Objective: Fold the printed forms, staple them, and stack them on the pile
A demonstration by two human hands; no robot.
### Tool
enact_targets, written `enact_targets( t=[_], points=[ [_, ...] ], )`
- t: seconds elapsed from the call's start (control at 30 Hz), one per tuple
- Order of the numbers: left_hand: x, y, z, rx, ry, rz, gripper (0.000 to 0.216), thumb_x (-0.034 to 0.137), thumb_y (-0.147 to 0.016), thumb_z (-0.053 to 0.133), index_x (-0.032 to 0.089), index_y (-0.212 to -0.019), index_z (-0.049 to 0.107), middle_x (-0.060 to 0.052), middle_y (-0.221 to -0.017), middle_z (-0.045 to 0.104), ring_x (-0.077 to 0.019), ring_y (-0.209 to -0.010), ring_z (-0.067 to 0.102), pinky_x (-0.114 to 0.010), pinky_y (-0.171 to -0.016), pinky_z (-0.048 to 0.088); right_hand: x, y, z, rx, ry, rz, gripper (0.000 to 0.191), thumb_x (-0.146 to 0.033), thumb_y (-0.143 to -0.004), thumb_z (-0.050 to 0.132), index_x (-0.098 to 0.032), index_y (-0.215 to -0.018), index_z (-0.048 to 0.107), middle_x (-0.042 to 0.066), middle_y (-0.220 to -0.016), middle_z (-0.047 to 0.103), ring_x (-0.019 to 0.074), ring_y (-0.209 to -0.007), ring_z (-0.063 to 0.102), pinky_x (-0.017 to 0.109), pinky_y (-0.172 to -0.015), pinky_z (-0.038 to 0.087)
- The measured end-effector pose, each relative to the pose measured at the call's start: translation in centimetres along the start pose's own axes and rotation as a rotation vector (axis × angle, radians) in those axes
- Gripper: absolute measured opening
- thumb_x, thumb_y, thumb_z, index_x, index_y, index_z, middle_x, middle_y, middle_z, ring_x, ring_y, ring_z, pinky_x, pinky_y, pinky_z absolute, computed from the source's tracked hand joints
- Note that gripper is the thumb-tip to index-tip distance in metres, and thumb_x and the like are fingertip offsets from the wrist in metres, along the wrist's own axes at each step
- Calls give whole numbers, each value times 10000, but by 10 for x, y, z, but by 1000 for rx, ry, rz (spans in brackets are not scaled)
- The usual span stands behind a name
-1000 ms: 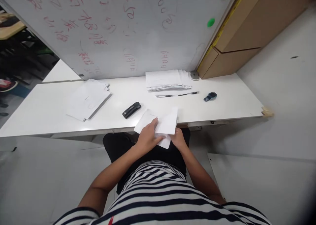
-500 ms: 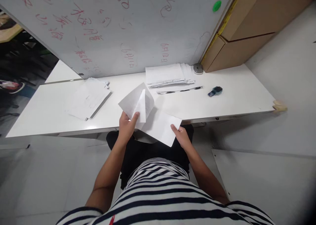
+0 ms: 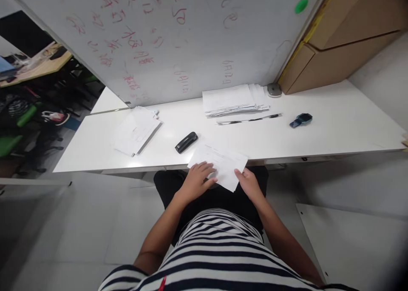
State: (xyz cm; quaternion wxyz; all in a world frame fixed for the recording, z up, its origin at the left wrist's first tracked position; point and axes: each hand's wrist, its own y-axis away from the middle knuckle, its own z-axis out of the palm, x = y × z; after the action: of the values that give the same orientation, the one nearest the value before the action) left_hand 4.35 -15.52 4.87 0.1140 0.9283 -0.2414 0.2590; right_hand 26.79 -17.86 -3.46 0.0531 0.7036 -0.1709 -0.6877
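Printed white paper (image 3: 225, 161) lies over the desk's front edge and partly above my lap; whether it is one sheet or several I cannot tell. My right hand (image 3: 249, 184) pinches its right corner, thumb on top. On its left part rests my left hand (image 3: 198, 181), fingers spread and flat. A black stapler (image 3: 186, 142) sits on the desk just beyond the paper, to the left. To the left is a loose pile of papers (image 3: 137, 131), and a thicker stack of papers (image 3: 228, 100) stands at the back, against the whiteboard.
A white desk (image 3: 344, 125) carries a dark watch (image 3: 301, 120), a thin black-and-clear strip (image 3: 248, 119) and a grey mouse-like device (image 3: 274, 89). The whiteboard (image 3: 204, 40) with red writing rises behind. Cardboard boxes (image 3: 338, 65) stand at the back right.
My left hand has let go of the raised, folded-over sheets and now lies flat on the paper. The stapler, hidden before, shows. The view has swung left.
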Motion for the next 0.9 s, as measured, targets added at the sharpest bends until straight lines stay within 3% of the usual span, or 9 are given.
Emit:
enact_targets(
  t=[0.13, 0.2, 0.27, 0.37, 0.47, 0.57, 0.7, 0.9],
  points=[
    [-14, 5, -2, 364, 168, -251, 522, 466, -874, 556, 229, -1334, 488, -113, -1399, 501, -283, -1344, 394, -492, -1112, 290, -12, 6, -10, 9, 233, -153, 470, -526, -871, 526, -147, -1097, 687, 128, -1089, 717, 303, -1008, 666, 430, -875, 511],
    [-22, 4, -6, 448, 382, -331, 673, 468, -820, 630, 219, -1399, 394, -138, -1390, 502, -280, -1290, 460, -460, -1051, 379, -27, 5, -16, -40, 335, -296, 409, -478, -900, 501, -178, -1097, 696, 99, -1075, 725, 281, -999, 671, 412, -875, 517],
    [-28, -2, -14, 431, 621, -326, 627, 467, -790, 662, 210, -1329, 472, -121, -1248, 612, -252, -1139, 580, -406, -951, 464, -47, 3, -21, -75, 404, -457, 351, -432, -914, 497, -213, -1097, 702, 72, -1086, 724, 260, -1015, 668, 398, -895, 514],
    [-31, -15, -29, 442, 810, -243, 377, 462, -743, 704, 177, -987, 664, -63, -932, 696, -211, -888, 649, -352, -819, 509, -79, -4, -26, -62, 438, -679, 297, -383, -916, 513, -245, -1099, 702, 53, -1096, 720, 237, -1034, 663, 379, -915, 511],
    [-31, -30, -36, 573, 880, -147, 294, 443, -708, 739, 183, -838, 693, -52, -901, 692, -210, -870, 642, -340, -792, 506, -102, -11, -24, -17, 404, -797, 281, -364, -908, 538, -251, -1109, 698, 55, -1132, 705, 231, -1077, 640, 376, -949, 491],
    [-28, -43, -27, 626, 943, -128, 327, 437, -698, 746, 187, -905, 704, -67, -990, 698, -230, -956, 637, -357, -847, 498, -101, -20, -11, 82, 337, -674, 325, -413, -891, 548, -207, -1090, 701, 79, -1100, 712, 250, -1042, 647, 395, -927, 496],
    [-22, -45, -4, 549, 994, -222, 394, 439, -759, 688, 177, -1052, 666, -70, -1050, 698, -222, -989, 634, -368, -891, 482, -79, -30, 8, 85, 315, -383, 460, -507, -836, 571, -117, -1037, 712, 127, -1020, 730, 295, -985, 660, 416, -876, 507],
    [-21, -35, 11, 534, 795, -294, 341, 459, -825, 601, 168, -982, 682, -43, -921, 700, -210, -880, 628, -327, -805, 486, -62, -28, 22, 146, 322, -310, 492, -533, -834, 534, -116, -1020, 717, 121, -984, 735, 302, -995, 648, 414, -902, 480]
  ],
)
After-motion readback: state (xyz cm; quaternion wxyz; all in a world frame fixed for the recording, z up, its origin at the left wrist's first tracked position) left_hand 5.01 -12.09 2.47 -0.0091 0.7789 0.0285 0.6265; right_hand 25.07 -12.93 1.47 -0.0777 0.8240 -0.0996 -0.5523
